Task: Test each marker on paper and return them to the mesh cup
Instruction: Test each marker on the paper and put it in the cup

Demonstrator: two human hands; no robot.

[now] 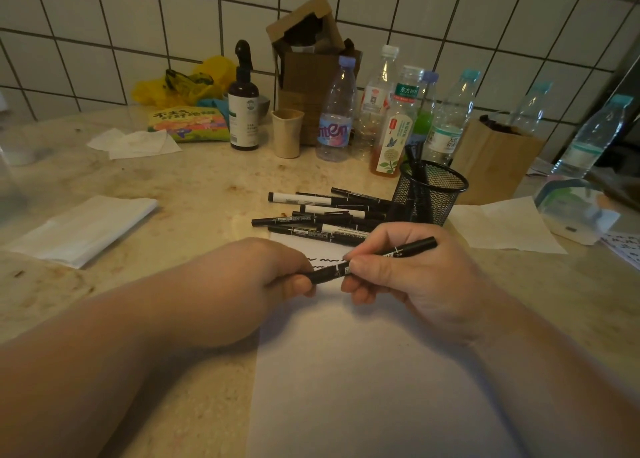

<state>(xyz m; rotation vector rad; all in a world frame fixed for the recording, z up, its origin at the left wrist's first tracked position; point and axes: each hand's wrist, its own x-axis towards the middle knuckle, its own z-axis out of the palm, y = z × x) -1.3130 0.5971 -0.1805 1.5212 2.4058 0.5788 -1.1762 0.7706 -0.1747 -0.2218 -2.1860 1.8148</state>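
Countertop (pixel 194 180), beige stone, tiled wall behind. White paper (pixel 363 371) lies flat on it at centre, a few wavy black test lines near its far edge. Both hands sit over that far edge, close together. Left hand (pixel 266 277) grips one end of a black marker (pixel 367 262), fingers curled round it. Right hand (pixel 412 270) pinches the same marker near its middle with thumb and fingers; the other end sticks out past the right knuckles. Marker is slim, black, with white print, held just above the paper, slightly tilted. Cannot tell if the cap is on. Loose markers (pixel 322 211) piled just beyond the paper. Black mesh cup (pixel 431 192) stands right of the pile, a few markers upright inside.
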